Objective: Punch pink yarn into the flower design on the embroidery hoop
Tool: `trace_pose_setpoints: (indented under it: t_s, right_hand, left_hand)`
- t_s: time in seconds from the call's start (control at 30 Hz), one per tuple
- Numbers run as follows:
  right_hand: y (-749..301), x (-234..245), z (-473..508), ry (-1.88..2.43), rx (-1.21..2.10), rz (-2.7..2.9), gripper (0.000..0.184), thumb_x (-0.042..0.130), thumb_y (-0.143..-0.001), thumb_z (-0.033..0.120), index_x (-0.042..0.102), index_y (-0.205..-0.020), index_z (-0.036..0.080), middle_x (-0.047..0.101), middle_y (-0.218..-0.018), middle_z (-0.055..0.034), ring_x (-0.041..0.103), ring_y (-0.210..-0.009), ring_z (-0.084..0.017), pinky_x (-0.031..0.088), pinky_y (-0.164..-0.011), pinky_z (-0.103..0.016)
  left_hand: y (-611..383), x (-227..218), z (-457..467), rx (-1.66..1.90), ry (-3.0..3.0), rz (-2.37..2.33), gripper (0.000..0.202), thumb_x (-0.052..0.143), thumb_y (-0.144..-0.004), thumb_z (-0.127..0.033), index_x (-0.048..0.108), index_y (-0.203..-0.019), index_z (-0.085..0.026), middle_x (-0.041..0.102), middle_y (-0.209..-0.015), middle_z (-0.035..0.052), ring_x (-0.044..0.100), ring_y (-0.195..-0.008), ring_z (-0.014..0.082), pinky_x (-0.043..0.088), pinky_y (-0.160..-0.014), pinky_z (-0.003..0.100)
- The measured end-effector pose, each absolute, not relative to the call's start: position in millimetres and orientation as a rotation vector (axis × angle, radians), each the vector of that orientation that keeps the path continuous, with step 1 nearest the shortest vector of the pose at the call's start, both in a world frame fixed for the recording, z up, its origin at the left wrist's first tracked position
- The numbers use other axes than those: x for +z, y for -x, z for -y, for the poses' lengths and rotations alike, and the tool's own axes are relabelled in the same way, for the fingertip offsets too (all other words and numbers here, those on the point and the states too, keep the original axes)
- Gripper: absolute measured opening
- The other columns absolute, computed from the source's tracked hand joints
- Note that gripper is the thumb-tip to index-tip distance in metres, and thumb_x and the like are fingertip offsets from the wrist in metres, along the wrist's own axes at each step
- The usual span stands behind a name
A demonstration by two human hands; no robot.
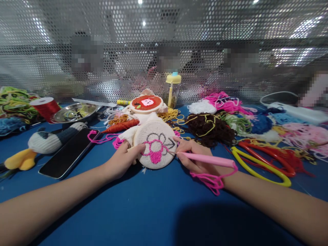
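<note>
A round embroidery hoop [156,136] with white cloth lies on the blue table [143,212], showing a black outline drawing partly filled in pink. My left hand [122,158] grips its left rim. My right hand [192,154] holds a pink punch needle [207,159] whose tip touches the cloth at the hoop's right side. Pink yarn [212,180] trails from the needle's back end over my right wrist.
A second hoop with a red apple design [146,102] stands behind. A phone [68,153], a knitted penguin toy [42,141], a metal dish [73,112] and a red spool [46,106] lie left. Yarn heaps [225,116], yellow and red loops [261,164] lie right. A perforated screen [164,51] stands behind.
</note>
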State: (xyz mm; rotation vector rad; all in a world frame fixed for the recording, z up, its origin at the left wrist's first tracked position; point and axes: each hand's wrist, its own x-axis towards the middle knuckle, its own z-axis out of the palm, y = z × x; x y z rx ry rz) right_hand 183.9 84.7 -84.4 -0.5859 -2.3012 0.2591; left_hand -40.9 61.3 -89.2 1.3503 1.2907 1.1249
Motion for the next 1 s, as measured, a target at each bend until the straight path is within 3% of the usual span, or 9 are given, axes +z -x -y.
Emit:
trace_pose_setpoints:
  t_s: [0.13,0.3,0.63,1.0]
  right_hand:
    - [-179.9,-76.9,-81.7,0.536,0.079,2.322,0.011,0.039,-0.080,0.020,0.039,-0.069,0.020,0.046,-0.057,0.0034,0.054,-0.058,-0.010,0.045,-0.086,-0.035]
    - [-174.6,-72.3,-77.3,0.467,-0.060,2.288,0.011,0.040,-0.074,0.012,0.039,-0.068,0.021,0.046,-0.054,0.0051,0.051,-0.051,-0.009,0.046,-0.086,-0.037]
    - [-179.0,-77.4,-77.1,0.495,-0.050,2.188,0.009,0.040,-0.079,0.016,0.041,-0.071,0.020,0.047,-0.056,0.0042,0.054,-0.054,-0.008,0.051,-0.075,-0.028]
    - [-178.0,-75.5,-74.1,0.554,0.019,2.193,0.012,0.040,-0.079,0.016,0.043,-0.067,0.019,0.047,-0.056,0.0037,0.056,-0.057,-0.008,0.048,-0.083,-0.028]
  left_hand:
    - [42.3,-89.9,-60.5,1.075,-1.427,-1.322,0.032,0.055,-0.069,-0.038,0.046,-0.047,-0.017,0.039,-0.037,-0.0042,0.035,-0.036,0.0074,0.022,-0.035,0.022]
    - [41.9,-89.3,-60.2,1.042,-1.508,-1.301,0.034,0.052,-0.071,-0.040,0.049,-0.047,-0.017,0.041,-0.037,-0.0032,0.036,-0.036,0.0079,0.023,-0.036,0.022]
    - [40.8,-87.6,-60.1,1.031,-1.381,-1.400,0.034,0.055,-0.067,-0.043,0.046,-0.048,-0.017,0.038,-0.037,-0.0042,0.035,-0.037,0.0077,0.022,-0.036,0.022]
    - [40.4,-87.7,-60.3,1.013,-1.374,-1.423,0.032,0.054,-0.068,-0.041,0.046,-0.050,-0.016,0.037,-0.037,-0.0061,0.033,-0.036,0.0057,0.022,-0.036,0.020]
